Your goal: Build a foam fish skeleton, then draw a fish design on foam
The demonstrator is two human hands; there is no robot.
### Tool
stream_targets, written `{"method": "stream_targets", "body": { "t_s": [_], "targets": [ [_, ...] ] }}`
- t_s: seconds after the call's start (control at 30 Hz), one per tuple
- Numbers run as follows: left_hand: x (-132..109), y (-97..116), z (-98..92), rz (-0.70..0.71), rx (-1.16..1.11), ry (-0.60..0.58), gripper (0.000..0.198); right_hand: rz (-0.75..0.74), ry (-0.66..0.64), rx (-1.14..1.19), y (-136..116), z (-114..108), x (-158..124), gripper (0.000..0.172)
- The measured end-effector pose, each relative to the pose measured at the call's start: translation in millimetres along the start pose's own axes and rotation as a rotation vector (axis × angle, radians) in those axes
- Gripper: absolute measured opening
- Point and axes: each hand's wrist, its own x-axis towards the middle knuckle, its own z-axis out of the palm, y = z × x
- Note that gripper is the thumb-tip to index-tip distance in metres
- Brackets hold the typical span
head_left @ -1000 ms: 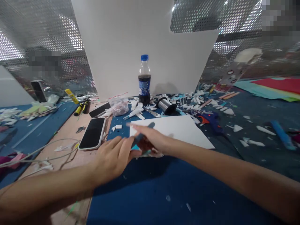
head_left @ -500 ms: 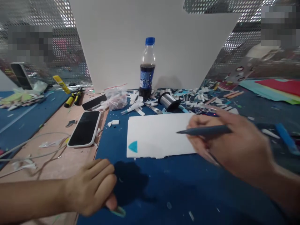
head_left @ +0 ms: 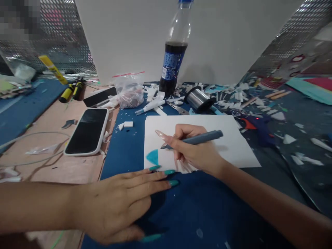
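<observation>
My right hand [head_left: 193, 147] is closed around a dark grey marker pen [head_left: 201, 137], its tip pointing left just over the white board [head_left: 223, 138]. I cannot tell whether the tip touches the surface. Near the board's lower left corner is a small blue rounded triangle [head_left: 152, 157]. My left hand [head_left: 121, 200], with long teal nails, lies palm down and fingers stretched out at the board's front edge. Its fingertips are just below the blue shape, and nothing is in it.
A cola bottle [head_left: 173, 65] stands behind the board, beside a wire spool [head_left: 199, 98], a plastic bag [head_left: 129, 91] and white scraps. To the left lies a phone [head_left: 86, 131]. A dark blue glue gun [head_left: 263, 129] with a cable is at the right.
My right hand has moved left with the marker pen, over the board. My left hand has opened from a curl and reached right to the board's edge. The view has tilted down.
</observation>
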Motion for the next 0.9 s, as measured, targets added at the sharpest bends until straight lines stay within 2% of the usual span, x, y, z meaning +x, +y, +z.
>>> {"method": "stream_targets", "body": {
  "t_s": [0.13, 0.27, 0.4, 0.53, 0.73, 0.9],
  "targets": [
    [3.2, -1.2, -1.4, -0.016, -0.037, -0.067, 0.033, 0.02, 0.022, -0.042, -0.4, 1.4, -3.2, 0.04],
    [2.2, -1.5, -2.0, -0.055, 0.031, -0.045, 0.032, -0.068, 0.05, -0.106, 0.6, 0.6, -1.9, 0.043],
    [3.8, -4.3, -4.1, -0.033, 0.051, -0.07, 0.029, -0.107, 0.027, -0.165, 1.6, 0.1, 1.9, 0.044],
    [7.0, -4.8, -8.5, -0.022, 0.047, -0.106, 0.032, -0.114, 0.019, -0.192, 1.1, -0.5, 3.5, 0.043],
    [2.3, -4.4, -6.9, -0.066, 0.002, -0.063, 0.032, -0.062, -0.028, -0.241, -3.7, -5.1, 2.9, 0.042],
    [3.8, -8.8, -7.0, -0.047, -0.037, -0.11, 0.035, -0.048, -0.037, -0.239, -4.1, -3.3, 2.5, 0.041]
  ]
}}
